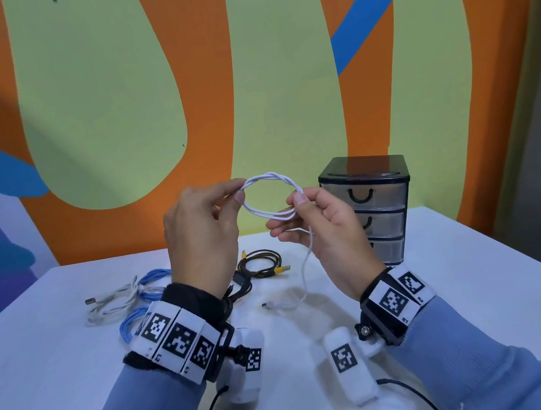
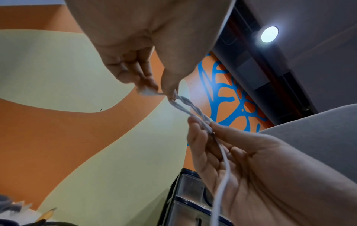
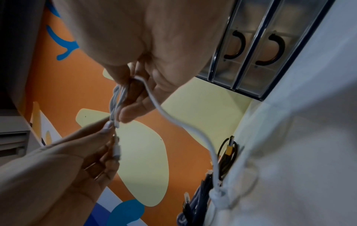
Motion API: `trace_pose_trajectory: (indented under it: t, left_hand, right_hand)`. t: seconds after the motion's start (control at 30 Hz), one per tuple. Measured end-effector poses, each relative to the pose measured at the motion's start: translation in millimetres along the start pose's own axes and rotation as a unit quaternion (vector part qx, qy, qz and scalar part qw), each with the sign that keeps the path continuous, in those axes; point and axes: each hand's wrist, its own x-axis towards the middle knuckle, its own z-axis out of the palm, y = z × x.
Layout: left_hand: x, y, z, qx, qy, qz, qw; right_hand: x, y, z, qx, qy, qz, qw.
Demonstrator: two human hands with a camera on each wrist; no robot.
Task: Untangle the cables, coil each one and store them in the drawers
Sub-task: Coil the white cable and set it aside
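The left hand (image 1: 200, 232) pinches one side of a white cable (image 1: 269, 197) between thumb and forefinger, the other fingers (image 2: 131, 68) curled in behind; the right hand (image 1: 323, 228) pinches the opposite side of the same coil between thumb and forefinger, its remaining fingers loosely spread beneath. Between the two hands the cable forms a small round coil of several turns, held up in the air above the bench (image 1: 471, 278), with the upper strands twisted over one another (the left wrist view shows the twist plainly). A loose tail drops from the right hand down to the bench, where it ends in a plug (image 1: 268, 305) lying flat between the two wrists. Farther out on the bench, behind the left hand, lies a black cable (image 1: 261, 265) with yellow plugs, loosely coiled; to its left a blue cable (image 1: 153, 281) and a grey cable (image 1: 110, 305) lie tangled together, partly hidden by the left wrist. Behind the right hand, toward the wall (image 1: 102, 107), stands a small black-framed chest (image 1: 367, 206) with three clear drawers, all pushed in, each with a dark curved handle. Both wrists wear bands with black-and-white markers, with blue sleeves (image 1: 485, 365) below them. The wall is painted in orange, pale green and blue shapes.
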Motion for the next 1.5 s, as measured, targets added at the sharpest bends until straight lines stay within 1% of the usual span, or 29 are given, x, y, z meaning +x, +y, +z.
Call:
trace_pose_trajectory:
  t: [0.07, 0.13, 0.2, 0.3, 0.4, 0.43, 0.5, 0.57, 0.6, 0.63, 0.67, 0.73, 0.77, 0.8, 0.83, 0.87, 0.93, 1.0, 1.07, 1.13, 1.2, 1.27, 1.3, 1.33, 1.4, 1.43, 1.5]
  left_hand:
    - [0.0, -2.1, 0.2, -0.030, -0.003, -0.037, 0.999]
    - [-0.6, -2.4, 1.6, -0.082, -0.019, -0.086, 0.993]
    - [-1.9, -0.8, 3.5, -0.150, -0.036, -0.131, 0.979]
    - [-3.7, 0.3, 5.1, -0.220, -0.046, -0.171, 0.959]
    - [-4.3, 1.8, 4.3, -0.291, -0.027, -0.228, 0.929]
    - [-4.3, 3.1, 4.2, -0.314, -0.030, -0.247, 0.916]
    - [-4.6, 7.7, 4.0, -0.349, -0.056, -0.270, 0.896]
    - [-4.2, 12.3, 3.8, -0.364, -0.091, -0.269, 0.887]
    - [-3.7, 13.4, 3.3, -0.360, -0.107, -0.258, 0.890]
    - [-2.9, 13.9, 2.8, -0.342, -0.120, -0.239, 0.901]
    - [-2.2, 13.9, 2.2, -0.306, -0.129, -0.205, 0.921]
    - [-2.1, 13.2, 1.5, -0.199, -0.132, -0.105, 0.965]
    - [-3.1, 12.6, 1.3, -0.141, -0.127, -0.056, 0.980]
    - [-4.5, 12.9, 0.9, -0.087, -0.116, -0.016, 0.989]
    - [-5.5, 12.7, 1.1, -0.047, -0.103, 0.010, 0.994]
    - [-5.7, 11.3, 1.7, -0.031, -0.091, 0.019, 0.995]
    - [-4.4, 8.4, 2.3, -0.042, -0.088, -0.008, 0.995]
    - [-3.3, 8.5, 2.6, -0.081, -0.113, -0.066, 0.988]
    - [-4.2, 10.9, 3.4, -0.120, -0.155, -0.120, 0.973]
    - [-6.8, 14.9, 3.8, -0.119, -0.227, -0.156, 0.954]
    - [-12.0, 16.0, 5.3, -0.083, -0.326, -0.157, 0.928]
    - [-18.6, 14.6, 7.2, -0.024, -0.423, -0.123, 0.897]
    - [-21.7, 14.2, 8.5, -0.001, -0.457, -0.102, 0.884]
    - [-23.6, 13.0, 9.5, 0.007, -0.475, -0.090, 0.875]
    - [-23.3, 13.2, 8.2, -0.020, -0.481, -0.098, 0.871]
    - [-20.4, 13.4, 6.4, -0.046, -0.470, -0.117, 0.873]
    - [-13.2, 13.6, -0.4, -0.103, -0.425, -0.167, 0.884]
  right_hand:
    - [-3.2, -1.2, 3.8, 0.008, -0.034, 0.018, 0.999]
    - [-5.0, -1.6, 5.7, 0.011, -0.057, 0.031, 0.998]
    - [-5.3, -0.9, 5.4, 0.006, -0.066, 0.038, 0.997]
    - [-4.6, 0.9, 5.0, -0.009, -0.065, 0.050, 0.997]
    - [-3.1, 4.5, 4.9, -0.030, -0.062, 0.077, 0.995]
    - [-2.7, 5.7, 4.8, -0.037, -0.057, 0.088, 0.994]
    - [-1.8, 7.0, 3.4, -0.052, -0.044, 0.099, 0.993]
    - [-1.0, 5.1, 1.6, -0.062, -0.026, 0.094, 0.993]
    - [-0.3, 3.4, 1.1, -0.057, -0.015, 0.088, 0.994]
    - [0.1, 1.7, 0.6, -0.044, -0.003, 0.081, 0.996]
    - [0.3, 0.1, 0.5, -0.027, 0.009, 0.075, 0.997]
    - [0.3, -2.4, 1.0, 0.004, 0.021, 0.064, 0.998]
    - [0.1, -3.1, 2.0, 0.014, 0.023, 0.059, 0.998]
    - [0.3, -3.1, 2.4, 0.021, 0.024, 0.053, 0.998]
    - [0.6, -2.6, 2.6, 0.025, 0.026, 0.046, 0.998]
    - [1.1, -2.1, 2.7, 0.027, 0.028, 0.040, 0.998]
    - [1.7, -0.2, 3.1, 0.027, 0.037, 0.031, 0.998]
    - [2.1, 1.7, 2.9, 0.026, 0.051, 0.024, 0.998]
    - [2.6, 2.5, 2.2, 0.030, 0.072, 0.017, 0.997]
    - [4.2, 1.5, 1.0, 0.038, 0.097, 0.009, 0.995]
    - [5.1, -1.0, -1.6, 0.050, 0.113, 0.007, 0.992]
    - [5.2, -3.6, -3.3, 0.074, 0.122, 0.010, 0.990]
    - [5.3, -4.7, -3.8, 0.088, 0.122, 0.012, 0.989]
    - [5.5, -5.7, -4.5, 0.101, 0.123, 0.014, 0.987]
    - [6.8, -8.2, -8.7, 0.134, 0.133, 0.022, 0.982]
    - [8.4, -9.6, -12.7, 0.161, 0.141, 0.026, 0.976]
    - [11.7, -12.9, -21.5, 0.229, 0.161, 0.037, 0.959]
